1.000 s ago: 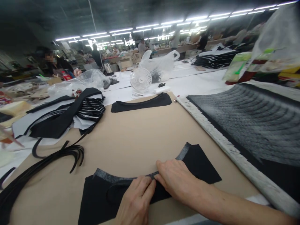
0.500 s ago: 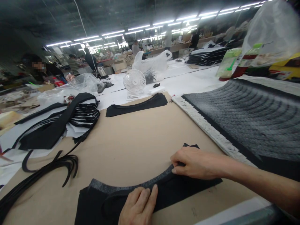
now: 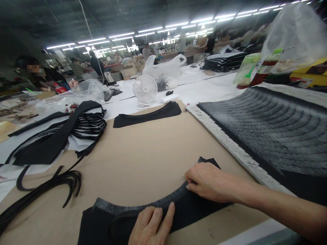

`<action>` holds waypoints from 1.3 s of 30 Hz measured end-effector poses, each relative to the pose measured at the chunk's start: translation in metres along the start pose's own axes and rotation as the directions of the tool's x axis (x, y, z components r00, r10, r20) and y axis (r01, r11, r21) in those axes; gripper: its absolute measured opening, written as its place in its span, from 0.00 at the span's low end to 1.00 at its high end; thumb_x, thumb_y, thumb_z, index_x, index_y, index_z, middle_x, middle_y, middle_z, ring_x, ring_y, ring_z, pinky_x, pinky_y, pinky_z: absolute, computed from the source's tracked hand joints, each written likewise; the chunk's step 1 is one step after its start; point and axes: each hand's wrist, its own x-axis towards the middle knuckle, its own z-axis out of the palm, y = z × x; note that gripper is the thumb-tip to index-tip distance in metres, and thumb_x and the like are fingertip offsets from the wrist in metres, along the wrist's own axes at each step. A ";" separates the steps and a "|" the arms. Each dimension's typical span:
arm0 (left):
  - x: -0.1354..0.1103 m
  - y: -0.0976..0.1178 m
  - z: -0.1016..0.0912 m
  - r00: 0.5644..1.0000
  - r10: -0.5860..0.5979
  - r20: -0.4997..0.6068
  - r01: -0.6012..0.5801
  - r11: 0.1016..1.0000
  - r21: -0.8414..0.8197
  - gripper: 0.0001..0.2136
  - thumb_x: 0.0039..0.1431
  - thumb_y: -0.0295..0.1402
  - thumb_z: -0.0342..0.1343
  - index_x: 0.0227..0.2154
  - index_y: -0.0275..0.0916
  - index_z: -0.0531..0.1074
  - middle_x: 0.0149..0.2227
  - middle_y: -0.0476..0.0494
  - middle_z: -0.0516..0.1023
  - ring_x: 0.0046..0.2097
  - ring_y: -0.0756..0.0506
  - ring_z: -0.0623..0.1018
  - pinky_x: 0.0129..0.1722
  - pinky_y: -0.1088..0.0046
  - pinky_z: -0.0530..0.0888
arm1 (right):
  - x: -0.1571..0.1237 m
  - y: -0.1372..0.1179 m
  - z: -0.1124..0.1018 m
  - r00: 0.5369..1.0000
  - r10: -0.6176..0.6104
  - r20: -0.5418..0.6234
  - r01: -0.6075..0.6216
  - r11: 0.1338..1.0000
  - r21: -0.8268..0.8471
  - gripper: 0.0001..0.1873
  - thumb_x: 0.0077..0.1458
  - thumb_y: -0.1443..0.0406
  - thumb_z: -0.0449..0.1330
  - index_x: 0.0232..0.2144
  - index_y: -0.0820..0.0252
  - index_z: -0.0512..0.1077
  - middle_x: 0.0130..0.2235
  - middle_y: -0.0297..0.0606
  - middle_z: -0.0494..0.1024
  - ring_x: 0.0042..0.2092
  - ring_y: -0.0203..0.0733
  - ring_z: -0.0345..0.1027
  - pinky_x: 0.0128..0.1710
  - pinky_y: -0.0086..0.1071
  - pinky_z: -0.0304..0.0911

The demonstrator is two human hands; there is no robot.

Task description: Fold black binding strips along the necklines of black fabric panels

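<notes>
A curved black fabric piece (image 3: 107, 223) with a grey inner edge lies on the tan cardboard sheet (image 3: 143, 149) right in front of me. My left hand (image 3: 150, 226) rests flat on its middle, fingers stretched along the grey edge. My right hand (image 3: 212, 182) presses down on the piece's right end, fingers together and bent onto the cloth near the upper corner. Neither hand lifts anything.
A second black cut piece (image 3: 148, 115) lies at the cardboard's far edge. Curved black strips (image 3: 51, 182) and a heap of black and striped cloth (image 3: 63, 131) sit left. A thick grey layered fabric stack (image 3: 268, 126) fills the right. A small white fan (image 3: 145, 89) and plastic bags stand behind; other people work far off.
My right hand slid from beside the left hand out to the piece's right end, then stayed there. My left hand shifted slightly lower and remains flat on the cloth.
</notes>
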 end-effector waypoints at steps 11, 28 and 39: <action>0.004 0.007 0.002 0.996 -0.094 0.005 0.094 0.995 -0.023 0.18 0.67 0.24 0.38 0.50 0.40 0.70 0.39 0.43 0.73 0.41 0.45 0.73 0.40 0.69 0.69 | -0.002 -0.002 0.011 0.996 0.030 -0.088 -0.033 0.999 -0.043 0.12 0.56 0.63 0.56 0.29 0.64 0.78 0.29 0.52 0.79 0.34 0.54 0.76 0.31 0.36 0.63; 0.042 0.045 0.043 0.988 -0.138 -0.063 0.136 0.990 -0.040 0.20 0.58 0.18 0.40 0.51 0.31 0.68 0.36 0.40 0.73 0.37 0.44 0.73 0.37 0.68 0.72 | -0.005 0.050 -0.003 0.979 0.154 -0.131 -0.125 0.970 0.206 0.15 0.47 0.55 0.65 0.33 0.59 0.76 0.29 0.40 0.78 0.34 0.46 0.71 0.30 0.31 0.57; 0.053 0.038 0.039 0.995 -0.053 -0.088 0.059 0.996 0.066 0.14 0.63 0.25 0.48 0.49 0.36 0.71 0.28 0.47 0.69 0.29 0.49 0.71 0.28 0.74 0.67 | -0.002 0.076 0.009 0.976 0.176 -0.131 -0.112 0.913 0.393 0.04 0.51 0.65 0.59 0.28 0.60 0.73 0.23 0.31 0.72 0.26 0.34 0.63 0.25 0.26 0.49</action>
